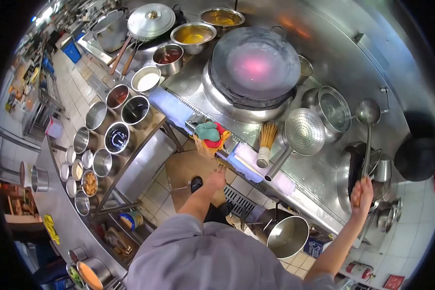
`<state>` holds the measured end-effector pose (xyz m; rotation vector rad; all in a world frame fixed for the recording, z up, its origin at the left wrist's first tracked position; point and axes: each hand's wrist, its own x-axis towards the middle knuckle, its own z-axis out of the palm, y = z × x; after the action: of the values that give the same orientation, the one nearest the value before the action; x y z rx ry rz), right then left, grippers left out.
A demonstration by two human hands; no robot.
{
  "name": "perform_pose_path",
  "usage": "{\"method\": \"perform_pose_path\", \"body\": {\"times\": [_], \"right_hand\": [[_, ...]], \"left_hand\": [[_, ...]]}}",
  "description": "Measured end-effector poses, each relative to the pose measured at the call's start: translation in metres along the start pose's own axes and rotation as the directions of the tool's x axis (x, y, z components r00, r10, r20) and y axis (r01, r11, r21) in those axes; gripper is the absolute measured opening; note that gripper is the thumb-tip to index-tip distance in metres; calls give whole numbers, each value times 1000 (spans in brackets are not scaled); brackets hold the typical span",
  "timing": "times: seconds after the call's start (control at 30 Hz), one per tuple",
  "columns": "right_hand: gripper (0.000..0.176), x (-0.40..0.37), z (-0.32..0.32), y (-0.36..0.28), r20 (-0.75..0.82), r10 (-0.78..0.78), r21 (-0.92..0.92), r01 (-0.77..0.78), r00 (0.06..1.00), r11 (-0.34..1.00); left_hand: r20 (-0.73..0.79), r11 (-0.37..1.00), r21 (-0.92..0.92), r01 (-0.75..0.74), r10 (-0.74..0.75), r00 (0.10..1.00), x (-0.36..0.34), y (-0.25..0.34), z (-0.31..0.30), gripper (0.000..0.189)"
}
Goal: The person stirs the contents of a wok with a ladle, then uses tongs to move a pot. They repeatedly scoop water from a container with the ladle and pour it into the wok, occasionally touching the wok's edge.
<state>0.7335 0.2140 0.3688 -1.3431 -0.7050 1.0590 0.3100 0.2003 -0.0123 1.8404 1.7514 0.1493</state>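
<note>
My right hand (pixel 362 195) is closed around the handle of a ladle (pixel 369 112), whose bowl is raised over the right side of the steel range. At the front edge of the range, my left hand (pixel 216 179) reaches low with its fingers curled; what they grip there is too small to make out. Just above it hang bunched green, red and yellow cloths (pixel 210 134). A dark wok (pixel 256 63) sits on the burner, its middle glowing pink. Between the wok and my right hand lie a bamboo brush (pixel 266 145) and a perforated skimmer (pixel 304 132).
Steel pots of sauce, such as a black one (pixel 136 109), crowd the counter at left. Basins of yellow oil (pixel 193 37) stand behind them. A glass-like bowl (pixel 334 109) sits behind the skimmer. A large pot (pixel 287 237) is below the range edge near my body.
</note>
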Motion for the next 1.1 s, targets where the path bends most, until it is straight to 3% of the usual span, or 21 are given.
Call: {"method": "perform_pose_path", "body": {"times": [0.2, 0.27, 0.3, 0.37, 0.43, 0.5, 0.53, 0.57, 0.6, 0.63, 0.7, 0.73, 0.77, 0.8, 0.83, 0.87, 0.9, 0.93, 0.97, 1.03, 1.1], "right_hand": [[44, -63, 7, -20, -98, -31, -224, 8, 995, 974], [47, -71, 9, -27, -120, -36, -336, -7, 992, 942], [47, -68, 9, -25, -130, -37, -331, -8, 991, 944], [51, -55, 8, -24, -78, -81, -410, 42, 994, 911], [49, -28, 17, -24, -45, -97, -529, 59, 994, 847], [48, 15, 10, -10, 7, -116, -559, 100, 993, 823], [47, 41, 16, 4, -1, -208, -639, 159, 978, 752], [47, 86, 3, 35, 93, -396, -835, 288, 913, 469], [44, 111, 13, 55, 76, -526, -949, 222, 847, 222], [36, 106, 50, 44, -76, -399, -959, 42, 914, 279], [16, 145, 72, 67, -293, -178, -831, -159, 939, 533], [16, 174, 73, 83, -269, -181, -828, -131, 946, 546], [7, 208, 60, 97, -249, 184, -253, -247, 951, 935], [7, 231, 55, 98, 26, 451, 414, -420, 892, 807], [17, 227, 56, 80, 221, 426, 685, -450, 878, 573], [17, 235, 51, 84, 224, 272, 774, -340, 936, 535], [16, 228, 53, 78, 151, 271, 824, -272, 951, 497], [15, 207, 59, 68, 248, 223, 849, -322, 943, 418], [15, 198, 60, 65, 258, 186, 839, -315, 948, 443], [14, 163, 68, 45, 375, 145, 871, -402, 915, 282], [14, 113, 88, 23, 411, 86, 869, -418, 908, 263]], "left_hand": [[77, 978, 208, -6, -11, 997, 13, 20, 11, 66], [338, 969, 234, 75, -154, 929, 19, 20, 14, 61], [340, 968, 240, 66, -148, 929, 23, 16, 19, 61], [581, 970, 185, 157, -237, 779, 40, -1, 45, 54], [489, 893, 204, -402, 263, 832, 66, -73, 165, 46], [414, 980, -72, -184, 197, 889, 27, -38, 89, 48], [395, 975, -119, -185, 218, 892, 0, -24, 53, 50], [369, 970, -168, -174, 226, 901, -22, -24, 32, 53], [404, 969, -239, -68, 162, 900, -38, -44, 39, 53], [432, 949, -310, 51, 93, 897, -54, -70, 51, 54], [264, 939, -336, 72, 20, 964, -114, -89, 12, 40], [243, 936, -341, 86, -1, 970, -132, -124, 22, 39], [529, 897, -153, 416, -281, 801, -161, -96, -42, 43], [339, 936, -250, 248, -156, 928, -190, -155, -12, 37], [300, 808, -369, 460, -365, 881, -216, -185, -2, 30], [350, 593, -510, 623, -519, 780, -245, -201, -5, 29], [431, 326, -614, 719, -625, 651, -272, -212, -5, 28], [419, 335, -604, 723, -639, 646, -293, -227, -3, 28], [384, 467, -522, 713, -618, 686, -312, -243, 3, 28], [313, 773, -250, 583, -505, 804, -337, -272, 14, 29], [308, 900, -90, 428, -383, 871, -339, -294, 23, 29]]}}
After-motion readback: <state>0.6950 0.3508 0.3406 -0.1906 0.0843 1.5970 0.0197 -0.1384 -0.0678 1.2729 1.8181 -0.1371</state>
